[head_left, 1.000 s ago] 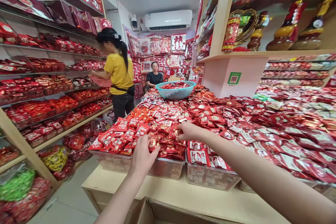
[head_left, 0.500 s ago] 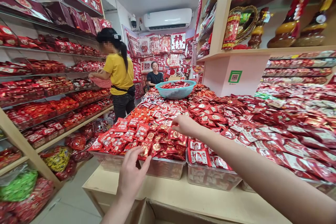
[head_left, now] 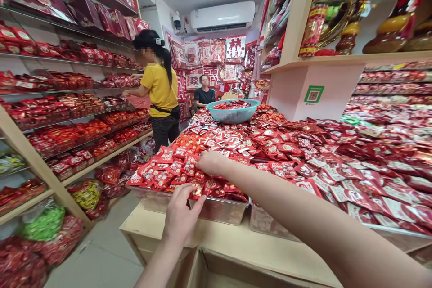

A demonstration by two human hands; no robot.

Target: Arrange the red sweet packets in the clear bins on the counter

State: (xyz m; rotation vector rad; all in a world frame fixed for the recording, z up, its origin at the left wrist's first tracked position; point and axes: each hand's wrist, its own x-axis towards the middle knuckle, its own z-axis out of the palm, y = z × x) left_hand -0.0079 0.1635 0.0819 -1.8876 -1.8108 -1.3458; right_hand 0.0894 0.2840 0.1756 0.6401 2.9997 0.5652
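Note:
My left hand (head_left: 182, 211) is open, thumb apart from the bent fingers, at the front rim of a clear plastic bin (head_left: 222, 210) heaped with red packets. Its fingertips are close to the nearest packets. My right hand (head_left: 212, 163) reaches across from the right, low over the heap, with its fingers curled closed and facing left. Right beside those fingertips lies a shiny red printed packet (head_left: 191, 165). Whatever the right fingers pinch, if anything, is hidden behind the hand. The right forearm covers part of the neighbouring bin.
An open cardboard box (head_left: 216, 274) is below the wooden counter edge (head_left: 236, 238). A blue basket (head_left: 232, 114) of packets rests farther back. A person in yellow (head_left: 160, 85) stands by the left shelves; another person (head_left: 204, 94) is at the back. Bagged goods (head_left: 43, 225) lie lower left.
My right hand has moved left across the packets, to beside the printed packet above my left hand. The left hand stays at the bin's front. The view has shifted slightly left.

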